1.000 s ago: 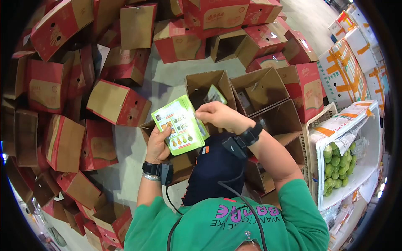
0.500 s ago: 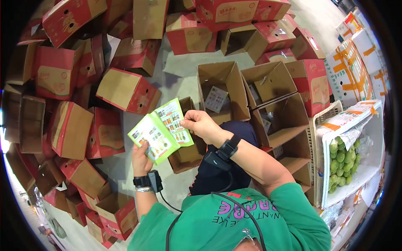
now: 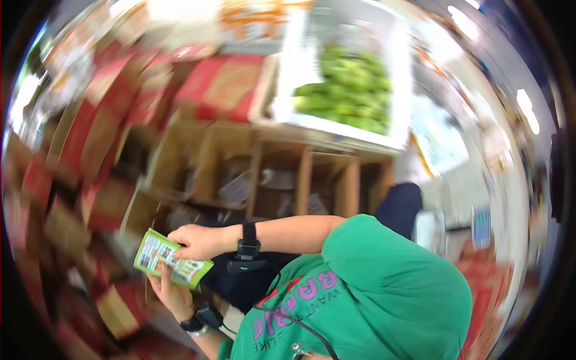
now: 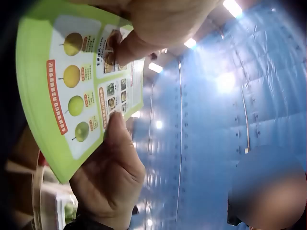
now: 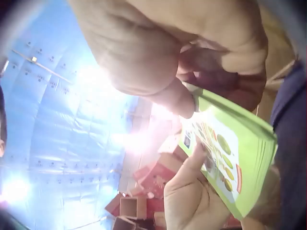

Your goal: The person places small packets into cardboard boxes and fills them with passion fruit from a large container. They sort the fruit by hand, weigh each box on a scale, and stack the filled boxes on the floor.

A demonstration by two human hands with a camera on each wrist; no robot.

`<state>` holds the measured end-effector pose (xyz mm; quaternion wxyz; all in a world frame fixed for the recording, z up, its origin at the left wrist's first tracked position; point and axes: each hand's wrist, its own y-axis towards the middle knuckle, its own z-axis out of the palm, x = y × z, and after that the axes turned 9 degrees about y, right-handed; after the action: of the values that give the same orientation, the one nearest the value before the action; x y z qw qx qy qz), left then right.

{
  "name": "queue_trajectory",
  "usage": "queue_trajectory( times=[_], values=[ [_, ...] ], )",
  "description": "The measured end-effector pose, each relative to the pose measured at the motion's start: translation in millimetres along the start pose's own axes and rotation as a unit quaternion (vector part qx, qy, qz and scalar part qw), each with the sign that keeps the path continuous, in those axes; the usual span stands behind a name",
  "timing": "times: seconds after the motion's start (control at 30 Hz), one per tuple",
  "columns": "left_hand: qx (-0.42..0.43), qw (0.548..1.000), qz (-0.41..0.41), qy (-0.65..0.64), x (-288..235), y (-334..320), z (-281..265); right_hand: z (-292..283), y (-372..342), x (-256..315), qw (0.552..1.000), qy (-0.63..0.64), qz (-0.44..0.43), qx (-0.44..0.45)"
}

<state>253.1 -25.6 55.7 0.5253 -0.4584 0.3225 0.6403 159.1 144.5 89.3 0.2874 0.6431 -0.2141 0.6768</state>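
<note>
The grip of the person's left hand grasps a stack of glossy green-and-white printed paper leaflets, thumb across the printed face. The right hand's grip pinches them along another edge. They are held up beside open brown cardboard boxes, well apart from a white foam box of green oval fruit.

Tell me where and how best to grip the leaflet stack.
Probably at its fruit-picture end, coming from beside the trousers, thumb above, fingers beneath. The leaflet stack is thin, flat and layered, that end is uncovered, and the left hand and right hand hold other edges.
</note>
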Motion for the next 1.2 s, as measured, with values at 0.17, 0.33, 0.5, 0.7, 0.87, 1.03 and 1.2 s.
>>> queue_trajectory(
  times=[0.17,0.33,0.5,0.7,0.87,1.03,1.2],
  values=[
    [0.288,0.954,-0.07,0.049,22.9,39.2,176.2,-118.9,-135.1,45.3,0.949,-0.145,-0.081,-0.267],
    [0.471,0.857,-0.114,0.177,49.7,24.8,280.4,-207.8,-339.0,107.1,0.831,0.117,-0.251,-0.483],
    [0.504,0.78,0.011,0.37,111.0,-0.9,313.0,-290.0,-591.9,139.3,0.602,-0.197,-0.001,-0.774],
    [0.395,0.667,-0.032,0.631,186.2,-15.6,313.0,-293.8,-617.8,149.6,0.59,-0.218,0.103,-0.77],
    [0.267,0.64,0.054,0.718,250.1,-54.7,298.3,-302.7,-530.4,62.9,0.783,-0.158,0.222,-0.559],
    [0.258,0.628,0.053,0.732,242.7,-78.2,306.5,-250.2,-460.8,-8.3,0.837,-0.175,0.379,-0.354],
    [0.308,0.661,0.12,0.674,258.5,-92.7,299.3,-279.6,-484.4,19.2,0.827,-0.323,0.301,-0.347]
  ],
)
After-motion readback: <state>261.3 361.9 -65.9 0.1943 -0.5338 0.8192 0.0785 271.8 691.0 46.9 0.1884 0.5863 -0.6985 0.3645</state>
